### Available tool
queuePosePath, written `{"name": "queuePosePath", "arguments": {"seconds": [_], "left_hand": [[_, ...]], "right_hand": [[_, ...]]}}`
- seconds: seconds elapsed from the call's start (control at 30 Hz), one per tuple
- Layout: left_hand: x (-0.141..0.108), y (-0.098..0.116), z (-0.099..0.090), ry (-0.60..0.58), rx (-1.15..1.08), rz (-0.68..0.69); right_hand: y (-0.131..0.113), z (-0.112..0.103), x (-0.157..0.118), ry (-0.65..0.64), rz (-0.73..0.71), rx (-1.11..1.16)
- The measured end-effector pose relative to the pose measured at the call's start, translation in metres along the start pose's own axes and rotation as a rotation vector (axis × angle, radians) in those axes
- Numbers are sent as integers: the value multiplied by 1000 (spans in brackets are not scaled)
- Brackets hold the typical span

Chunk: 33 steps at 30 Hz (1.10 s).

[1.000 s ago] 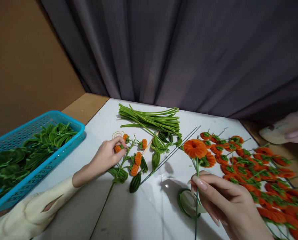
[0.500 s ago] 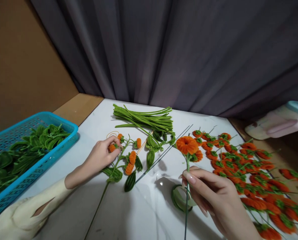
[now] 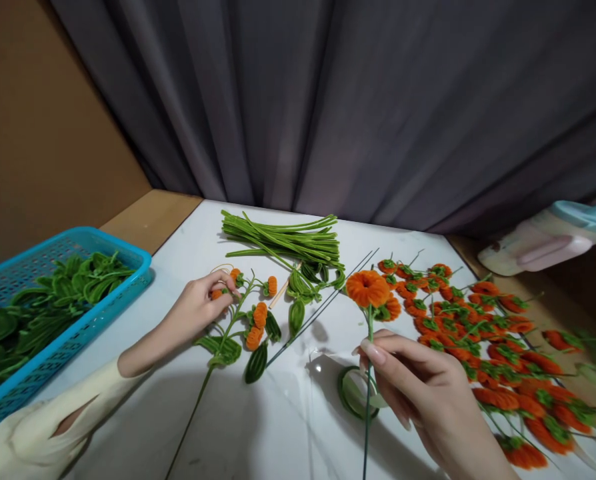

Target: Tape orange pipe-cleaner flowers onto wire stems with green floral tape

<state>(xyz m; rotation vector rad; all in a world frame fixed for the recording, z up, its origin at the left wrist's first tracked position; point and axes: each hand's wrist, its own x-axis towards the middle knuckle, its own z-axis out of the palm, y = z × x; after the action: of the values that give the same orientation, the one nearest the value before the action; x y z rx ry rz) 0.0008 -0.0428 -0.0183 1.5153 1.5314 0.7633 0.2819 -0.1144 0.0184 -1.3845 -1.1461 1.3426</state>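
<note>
Upright between the thumb and fingers of my right hand [image 3: 415,383] is an orange chenille flower [image 3: 368,289] on a thin green wire stem. My left hand [image 3: 205,303] is closed, its fingertips pinching at the upper part of a green chenille branch [image 3: 235,313] lying on the table. That branch carries small orange pumpkin-like pieces [image 3: 259,315] and green leaves [image 3: 256,363]; one orange piece is partly hidden by my left fingers. Behind the held stem, a roll of green tape [image 3: 345,393] lies below my right hand's fingertips.
Many orange flower heads [image 3: 493,320] with green wires spread on the right. Green chenille stems [image 3: 283,239] lie at the back. Loose dark wires [image 3: 323,307] cross the middle. A blue basket [image 3: 145,267] of green leaves stands left; a lidded cup [image 3: 538,250] lies tilted right.
The whole view has shifted slightly, so everything appears a little farther left. Both hands keep their grips, on the branch and on the flower's stem.
</note>
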Motion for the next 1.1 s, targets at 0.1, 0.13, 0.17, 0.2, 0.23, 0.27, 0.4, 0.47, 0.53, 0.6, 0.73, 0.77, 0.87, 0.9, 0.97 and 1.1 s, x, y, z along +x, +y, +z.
{"name": "queuePosePath", "arguments": {"seconds": [0.1, 0.13, 0.17, 0.2, 0.23, 0.27, 0.4, 0.47, 0.53, 0.6, 0.73, 0.77, 0.87, 0.9, 0.97, 1.1], "left_hand": [[4, 7, -3, -56, -81, -143], [5, 9, -4, -73, -97, -194], [7, 11, -6, -82, -110, -236], [8, 12, -7, -86, -120, -264], [9, 12, -8, -87, -127, -279], [10, 12, -9, -86, -127, -285], [10, 11, -14, -93, -63, -261], [9, 12, -15, -99, -42, -254], [8, 16, -15, -117, -59, -276], [6, 20, -15, -140, -93, -301], [5, 20, -15, -160, -167, -306], [6, 19, -16, -155, -171, -311], [7, 17, -18, -164, -144, -314], [8, 17, -18, -186, -137, -307], [9, 17, -19, -232, -126, -289], [10, 12, -18, -271, -123, -267]], "right_hand": [[0, 0, 0, 5, 4, -7], [0, 0, 0, 9, 5, -13], [1, 0, 0, 15, 5, -18], [2, 0, 1, 22, 4, -23], [3, 0, 1, 31, 2, -30], [3, 0, 1, 43, -3, -38], [6, 0, 2, 74, -37, -77], [6, 0, 1, 90, -45, -92], [6, 0, 0, 118, -45, -104], [5, -1, -2, 134, -61, -117], [3, -7, -5, 164, -119, -171], [2, -9, -5, 182, -126, -183], [0, -12, -6, 214, -133, -207], [-1, -12, -5, 216, -128, -212], [-3, -10, -3, 209, -116, -219], [-10, -7, 3, 185, -87, -247]]}}
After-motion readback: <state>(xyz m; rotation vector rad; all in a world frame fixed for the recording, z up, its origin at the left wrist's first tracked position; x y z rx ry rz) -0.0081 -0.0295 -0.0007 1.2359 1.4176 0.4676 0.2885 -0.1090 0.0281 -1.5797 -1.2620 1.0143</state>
